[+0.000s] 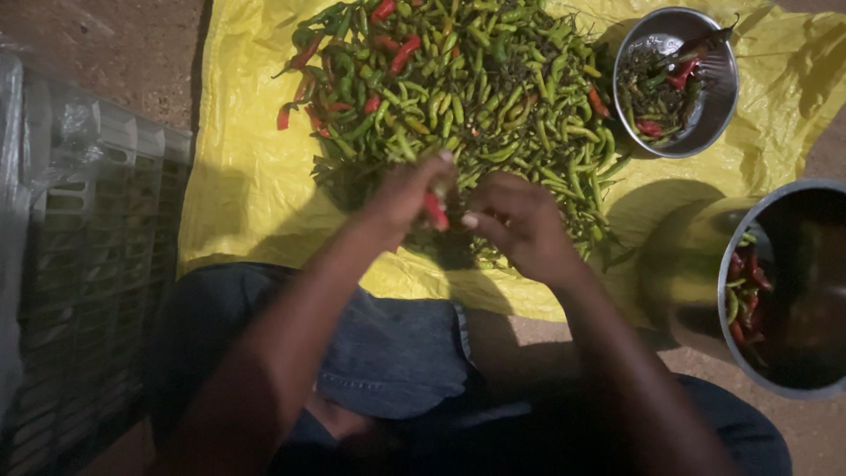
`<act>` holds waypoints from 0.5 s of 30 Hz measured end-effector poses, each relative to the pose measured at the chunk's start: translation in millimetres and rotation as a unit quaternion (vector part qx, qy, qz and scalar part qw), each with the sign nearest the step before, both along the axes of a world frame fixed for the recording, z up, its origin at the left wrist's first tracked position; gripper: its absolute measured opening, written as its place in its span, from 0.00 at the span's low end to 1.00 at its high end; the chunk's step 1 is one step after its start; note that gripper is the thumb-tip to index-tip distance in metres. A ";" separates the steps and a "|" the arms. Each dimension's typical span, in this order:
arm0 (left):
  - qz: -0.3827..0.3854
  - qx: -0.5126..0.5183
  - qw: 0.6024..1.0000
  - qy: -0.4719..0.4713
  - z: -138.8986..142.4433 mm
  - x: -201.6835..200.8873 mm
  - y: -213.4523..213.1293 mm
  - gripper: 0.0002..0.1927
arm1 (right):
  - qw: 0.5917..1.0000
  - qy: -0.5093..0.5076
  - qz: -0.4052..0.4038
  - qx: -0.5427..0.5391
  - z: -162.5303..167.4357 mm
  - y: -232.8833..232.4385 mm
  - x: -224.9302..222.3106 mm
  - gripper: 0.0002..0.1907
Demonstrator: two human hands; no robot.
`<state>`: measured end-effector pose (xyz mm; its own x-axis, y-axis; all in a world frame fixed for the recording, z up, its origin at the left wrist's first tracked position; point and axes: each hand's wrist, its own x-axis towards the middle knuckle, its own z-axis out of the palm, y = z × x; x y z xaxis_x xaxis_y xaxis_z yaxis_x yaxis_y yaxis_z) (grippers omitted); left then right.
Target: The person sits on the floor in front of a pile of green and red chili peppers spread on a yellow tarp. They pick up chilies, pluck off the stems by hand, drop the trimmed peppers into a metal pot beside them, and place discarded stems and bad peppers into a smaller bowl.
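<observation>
Both hands pinch one red chilli [435, 211] btwn fingertips, left hand [407, 189] w/ right hand [520, 220], to steady it just above chilli pile [476, 88]

A small red chilli [434, 211], glossy and slightly tilted, is pinched between both hands above the yellow sheet [247, 185].

Strong light from the top falls on the yellow sheet [247, 176]; the bottom of the frame is dark, and the hands look slightly blurred.
</observation>
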<state>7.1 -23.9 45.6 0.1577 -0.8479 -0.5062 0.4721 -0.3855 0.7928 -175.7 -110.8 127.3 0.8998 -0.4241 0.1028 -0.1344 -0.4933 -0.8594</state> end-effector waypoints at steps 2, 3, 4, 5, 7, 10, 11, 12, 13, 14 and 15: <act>0.072 -0.052 0.995 0.048 0.1 23.7 -1.3 0.22 | 0.999 -0.032 -0.035 -0.014 -4.5 -4.3 -1.6 0.06; 0.107 -0.095 0.986 0.087 -0.3 38.5 -1.6 0.21 | 0.997 -0.047 -0.054 -0.020 -6.6 -5.7 -2.6 0.07; 0.161 -0.069 0.984 0.034 -1.2 52.2 -2.6 0.17 | 0.994 0.010 -0.105 -0.015 -7.8 -6.7 -4.7 0.12; 0.215 -0.042 0.976 -0.019 -2.7 63.7 -2.5 0.13 | 0.985 0.068 -0.156 -0.010 -8.9 -7.6 -6.2 0.17; 0.200 -0.072 0.921 -0.326 -7.8 76.5 5.0 0.08 | 0.974 0.108 -0.199 -0.006 -10.1 -8.4 -6.9 0.19; 0.138 -0.010 0.768 -0.626 -16.3 78.8 9.7 0.08 | 0.981 0.067 -0.178 -0.020 -10.2 -6.5 -3.4 0.14; 0.111 0.028 0.711 -0.694 -18.5 77.3 10.6 0.09 | 0.983 0.062 -0.170 -0.030 -10.0 -5.1 -0.6 0.14; 0.093 0.050 0.722 -0.684 -20.1 75.4 11.2 0.10 | 0.984 0.058 -0.162 -0.040 -8.8 -4.3 0.6 0.13; 0.074 0.072 0.731 -0.674 -20.9 74.3 11.9 0.12 | 0.984 0.061 -0.159 -0.050 -7.2 -3.2 1.1 0.12; 0.056 0.095 0.739 -0.664 -21.0 73.0 13.4 0.13 | 0.984 0.063 -0.154 -0.061 -5.7 -2.0 1.8 0.12; 0.065 0.078 0.738 -0.667 -20.2 73.4 14.2 0.13 | 0.984 0.064 -0.150 -0.071 -4.2 -1.1 2.0 0.11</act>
